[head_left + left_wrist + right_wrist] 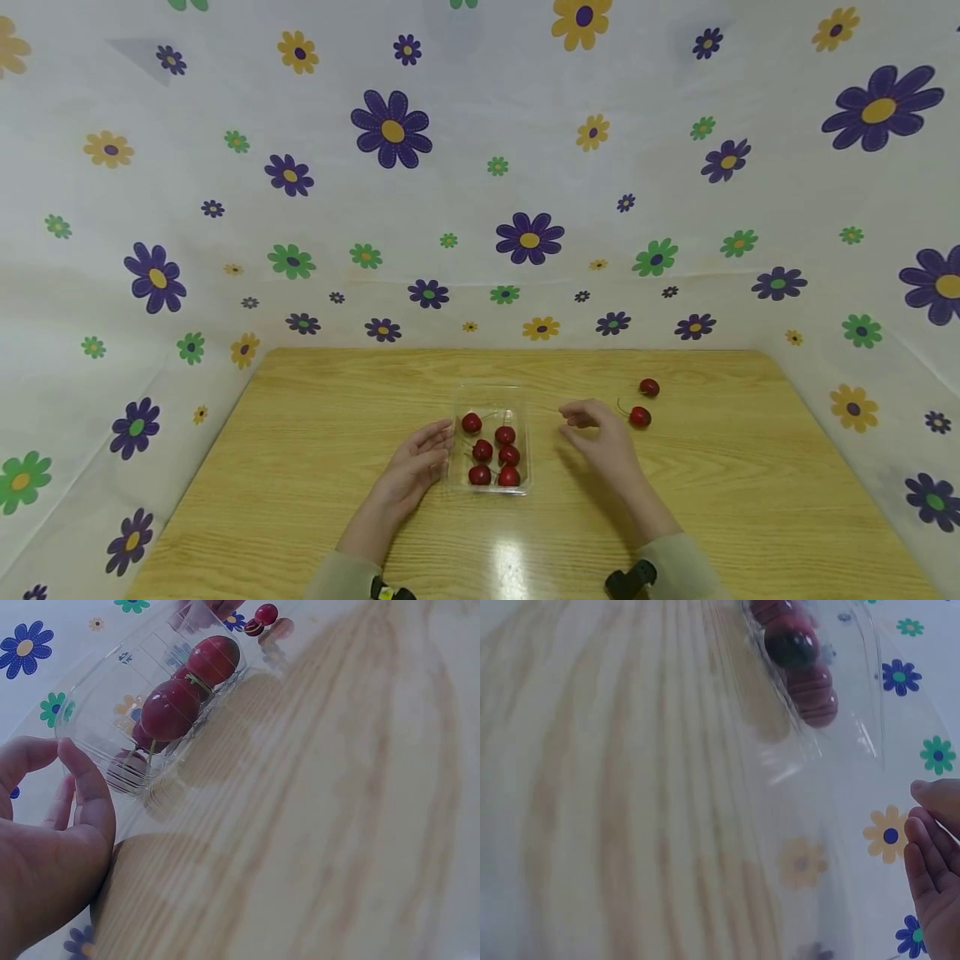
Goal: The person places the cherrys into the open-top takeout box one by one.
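A clear plastic box [491, 490] stands on the table with several red cherries [482, 451] inside, some with stems showing. At its left side my left hand [411, 468] rests with the fingertips against the wall; in the left wrist view, the left hand's fingertips [75, 761] meet the box [97, 675] at its edge. To the right of the box, my right hand [602, 442] hovers over the table, fingers loosely bent and holding nothing. Two loose cherries, one [640, 417] with a stem and one [649, 387] behind it, lie beyond the right hand.
The wood-grain table [315, 433] is walled at the back and sides by a white cloth [465, 200] with purple, yellow and green flowers. Dark straps [630, 579] sit on both wrists, over pale sleeves. Light reflects off the front of the tabletop.
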Motion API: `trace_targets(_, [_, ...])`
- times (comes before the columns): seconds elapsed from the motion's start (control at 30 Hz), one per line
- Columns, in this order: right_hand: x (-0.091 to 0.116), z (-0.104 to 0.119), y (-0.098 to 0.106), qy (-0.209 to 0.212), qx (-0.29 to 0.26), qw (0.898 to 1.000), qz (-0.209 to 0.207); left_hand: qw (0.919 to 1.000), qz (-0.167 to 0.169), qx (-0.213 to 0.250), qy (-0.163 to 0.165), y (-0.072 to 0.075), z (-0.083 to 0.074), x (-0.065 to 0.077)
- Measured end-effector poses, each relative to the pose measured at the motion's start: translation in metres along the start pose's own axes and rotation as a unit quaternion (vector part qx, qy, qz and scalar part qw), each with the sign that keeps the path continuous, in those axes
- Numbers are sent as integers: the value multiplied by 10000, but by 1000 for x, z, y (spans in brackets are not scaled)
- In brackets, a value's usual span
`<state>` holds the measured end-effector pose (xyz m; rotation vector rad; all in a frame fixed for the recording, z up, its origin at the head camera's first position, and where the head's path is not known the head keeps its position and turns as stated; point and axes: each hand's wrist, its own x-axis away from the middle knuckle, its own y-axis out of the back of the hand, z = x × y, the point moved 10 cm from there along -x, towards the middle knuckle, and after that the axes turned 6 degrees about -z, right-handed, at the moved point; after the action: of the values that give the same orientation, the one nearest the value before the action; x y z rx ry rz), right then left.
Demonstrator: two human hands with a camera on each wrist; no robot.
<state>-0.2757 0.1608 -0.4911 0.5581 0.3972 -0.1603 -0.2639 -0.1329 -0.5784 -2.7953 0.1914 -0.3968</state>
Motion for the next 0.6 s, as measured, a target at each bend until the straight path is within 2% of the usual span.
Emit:
trace_targets(0.33, [2, -10, 24, 170, 227, 9993, -223, 10000, 9, -2, 14, 0, 0, 0])
trace_targets(0.6, [0, -19, 38, 11, 341, 9990, -275, 10000, -3, 19, 22, 0, -1, 0])
